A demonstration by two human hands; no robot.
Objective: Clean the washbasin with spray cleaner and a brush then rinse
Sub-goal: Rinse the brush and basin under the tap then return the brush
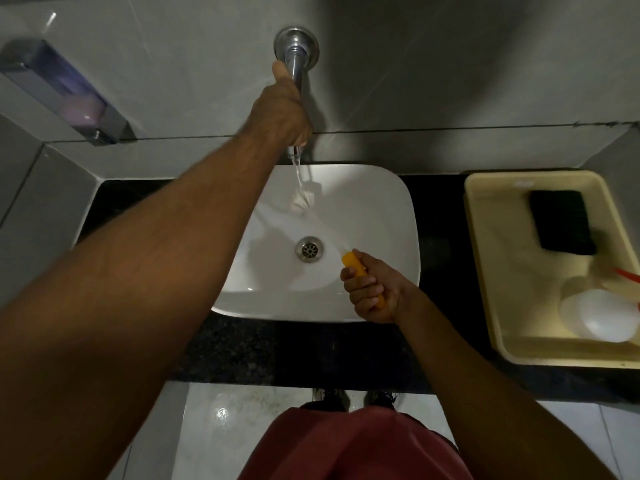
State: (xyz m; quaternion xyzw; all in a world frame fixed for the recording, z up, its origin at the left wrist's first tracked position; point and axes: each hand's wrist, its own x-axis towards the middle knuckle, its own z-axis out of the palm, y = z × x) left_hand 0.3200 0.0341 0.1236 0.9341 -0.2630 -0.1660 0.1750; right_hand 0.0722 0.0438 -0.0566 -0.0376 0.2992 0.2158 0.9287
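Observation:
A white rectangular washbasin sits on a black counter, with a metal drain at its middle. My left hand is wrapped around the chrome wall tap, and water runs from its spout into the basin. My right hand grips the orange handle of a brush over the basin's right front rim. The brush's pale shaft reaches across the bowl, and its white bristles lie under the water stream. A white spray bottle with a red trigger lies in the tray at the right.
A cream plastic tray stands on the black counter right of the basin and holds a dark sponge. A soap dispenser hangs on the grey tiled wall at upper left. My feet show below on the pale floor.

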